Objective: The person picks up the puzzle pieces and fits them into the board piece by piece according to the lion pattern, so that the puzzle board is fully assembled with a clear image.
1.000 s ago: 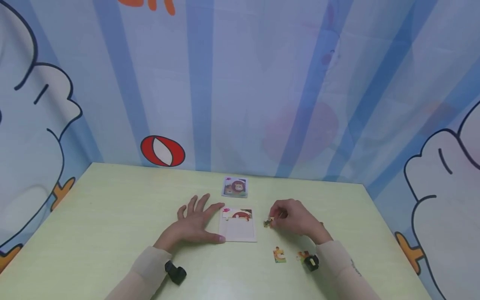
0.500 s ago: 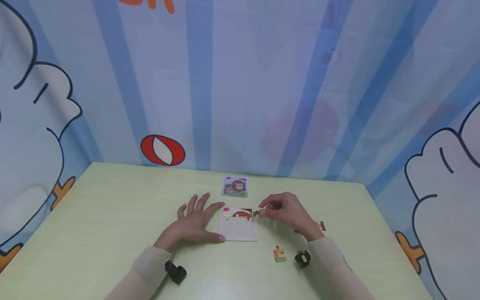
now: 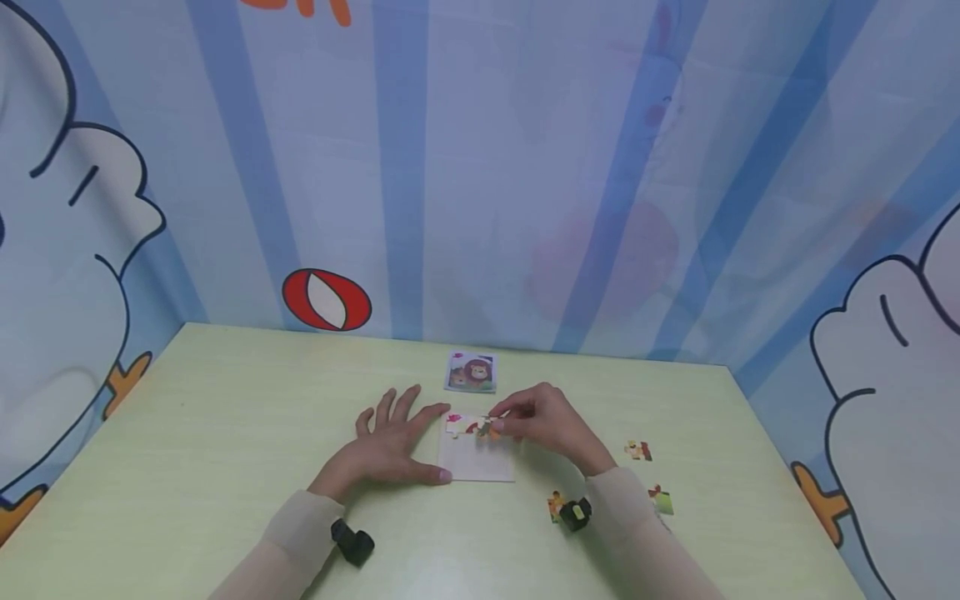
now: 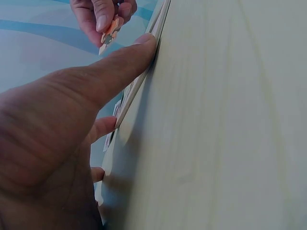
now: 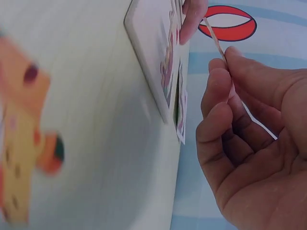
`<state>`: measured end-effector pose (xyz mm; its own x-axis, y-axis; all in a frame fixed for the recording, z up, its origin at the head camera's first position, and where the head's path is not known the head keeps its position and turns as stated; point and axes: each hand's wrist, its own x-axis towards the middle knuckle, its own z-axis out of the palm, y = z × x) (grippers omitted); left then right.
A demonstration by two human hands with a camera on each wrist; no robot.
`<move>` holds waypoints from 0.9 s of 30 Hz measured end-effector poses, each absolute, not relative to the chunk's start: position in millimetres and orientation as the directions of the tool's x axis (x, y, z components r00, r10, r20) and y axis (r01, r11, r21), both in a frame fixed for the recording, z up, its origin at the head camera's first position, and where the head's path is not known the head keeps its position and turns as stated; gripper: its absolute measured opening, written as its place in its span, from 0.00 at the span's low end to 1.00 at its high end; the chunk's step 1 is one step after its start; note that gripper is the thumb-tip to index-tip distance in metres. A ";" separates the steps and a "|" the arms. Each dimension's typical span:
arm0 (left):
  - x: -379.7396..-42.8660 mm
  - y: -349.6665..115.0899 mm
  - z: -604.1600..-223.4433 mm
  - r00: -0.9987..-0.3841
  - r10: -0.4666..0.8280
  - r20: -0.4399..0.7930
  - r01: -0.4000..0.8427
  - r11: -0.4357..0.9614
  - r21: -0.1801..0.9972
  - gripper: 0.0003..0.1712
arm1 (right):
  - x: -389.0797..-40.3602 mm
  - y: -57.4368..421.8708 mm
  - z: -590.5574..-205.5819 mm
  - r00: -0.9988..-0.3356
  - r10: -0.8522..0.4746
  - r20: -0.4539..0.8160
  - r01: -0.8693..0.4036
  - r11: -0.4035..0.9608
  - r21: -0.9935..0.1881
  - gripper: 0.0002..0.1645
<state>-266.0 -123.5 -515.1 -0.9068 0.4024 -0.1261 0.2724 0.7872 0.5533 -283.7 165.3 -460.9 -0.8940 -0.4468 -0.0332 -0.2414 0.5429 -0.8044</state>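
A white square puzzle tray (image 3: 475,465) lies mid-table, with joined pieces of a picture along its far edge. My left hand (image 3: 386,450) lies at its left side, fingers spread, thumb and index fingertips against the tray's edge. Over the far right part of the tray, my right hand (image 3: 551,427) pinches a jigsaw piece (image 4: 109,37) between thumb and fingers. The right wrist view shows that piece edge-on, raised above the tray. In the head view it overlaps the assembled row and hides part of it.
Behind the tray lies a card with a lion picture (image 3: 471,372). Loose jigsaw pieces rest on the right: one farther back (image 3: 638,451), one by the right sleeve (image 3: 662,500), and one (image 3: 555,506) partly behind the black wrist camera (image 3: 576,514). A printed curtain (image 3: 480,208) hangs behind the table.
My right hand has moved left with the pinched jigsaw piece, from beside the tray to over its far right part. Loose pieces behind the right wrist have come into view. The left hand stays put.
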 end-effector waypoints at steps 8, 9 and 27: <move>-266.6 -125.3 -514.7 -0.903 0.414 -0.119 0.284 0.779 0.559 0.62 | -282.5 147.9 -468.2 -0.923 -0.372 -0.101 -0.130 0.548 -0.827 0.08; -266.4 -125.6 -514.5 -0.902 0.412 -0.127 0.280 0.783 0.555 0.62 | -282.2 146.0 -468.9 -0.927 -0.356 -0.116 -0.107 0.549 -0.829 0.07; -263.0 -123.0 -504.2 -0.894 0.418 -0.161 0.267 0.787 0.556 0.61 | -279.6 117.6 -476.3 -0.932 -0.304 -0.198 -0.002 0.550 -0.835 0.06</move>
<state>-263.0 -123.0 -504.2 -0.8941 0.4178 -0.1612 0.2674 0.7868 0.5563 -279.6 117.6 -476.3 -0.9318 -0.3043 -0.1979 -0.0021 0.5497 -0.8354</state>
